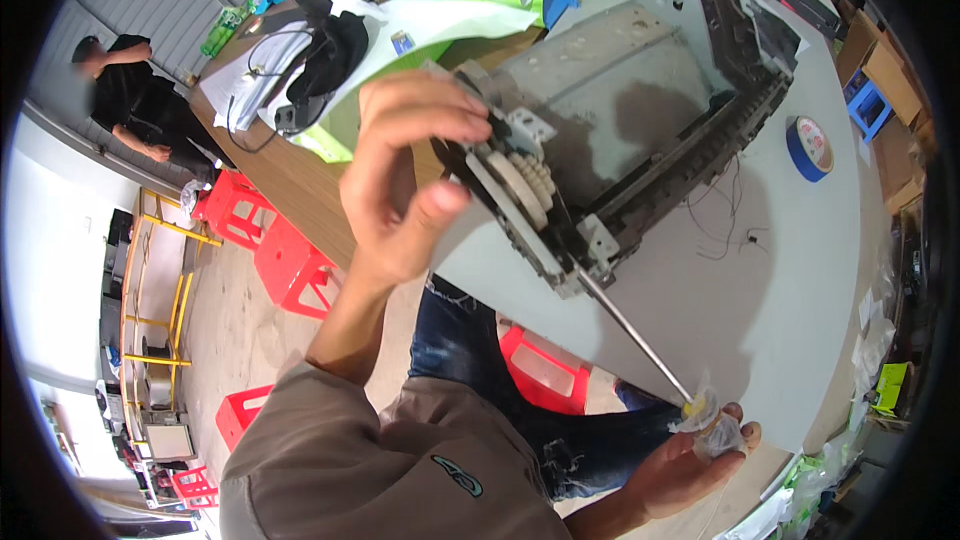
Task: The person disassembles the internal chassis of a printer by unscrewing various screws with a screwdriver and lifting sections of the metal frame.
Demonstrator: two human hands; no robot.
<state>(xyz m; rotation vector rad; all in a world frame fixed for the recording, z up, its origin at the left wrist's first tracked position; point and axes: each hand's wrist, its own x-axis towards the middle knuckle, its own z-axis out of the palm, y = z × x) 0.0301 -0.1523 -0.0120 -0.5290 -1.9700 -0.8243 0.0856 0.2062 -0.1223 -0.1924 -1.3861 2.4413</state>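
Right hand (690,470): fingers gripping long steel screwdriver (640,344) by plastic-wrapped handle (714,430), shaft meeting near corner of black-and-grey machine frame (690,157) on white surface (820,230). Left hand (400,170): fingers wide by beige gears (522,185), contact unclear. Weak bracing could let frame slide, screwdriver slip.

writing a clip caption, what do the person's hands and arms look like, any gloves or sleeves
The left hand and right hand are bare, with no gloves or watch showing. The left sleeve is short, plain and grey-brown, matching the shirt, which carries a small dark and pale-blue oval mark. The right sleeve cannot be made out.
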